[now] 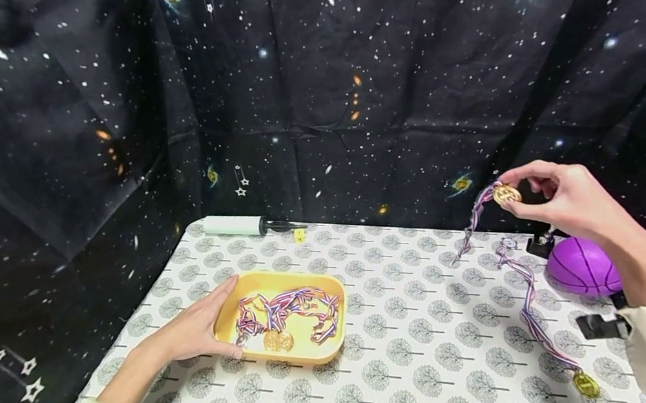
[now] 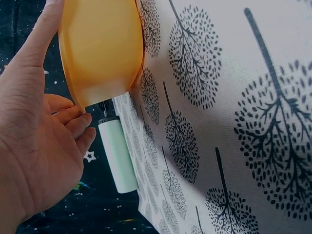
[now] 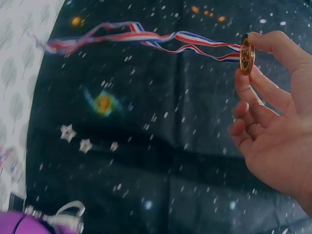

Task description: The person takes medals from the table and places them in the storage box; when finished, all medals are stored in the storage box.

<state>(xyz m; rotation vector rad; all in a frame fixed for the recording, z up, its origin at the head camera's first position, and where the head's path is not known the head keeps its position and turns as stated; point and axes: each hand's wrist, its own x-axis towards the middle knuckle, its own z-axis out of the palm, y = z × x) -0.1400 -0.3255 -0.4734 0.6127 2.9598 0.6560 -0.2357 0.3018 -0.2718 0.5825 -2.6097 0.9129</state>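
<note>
At the right of the head view, the right hand [image 1: 563, 198] is raised above the table [image 1: 412, 366], its fingers [image 3: 273, 46] pinching a gold medal [image 1: 507, 194] by the rim between thumb and forefinger; its striped ribbon [image 1: 475, 219] hangs down to the table. At lower left, the left hand [image 1: 194, 328] rests with straight fingers against the side of the yellow tray [image 1: 292, 283], which holds more medals [image 1: 277, 340]. Another medal [image 1: 586, 384] lies on the table at lower right.
</note>
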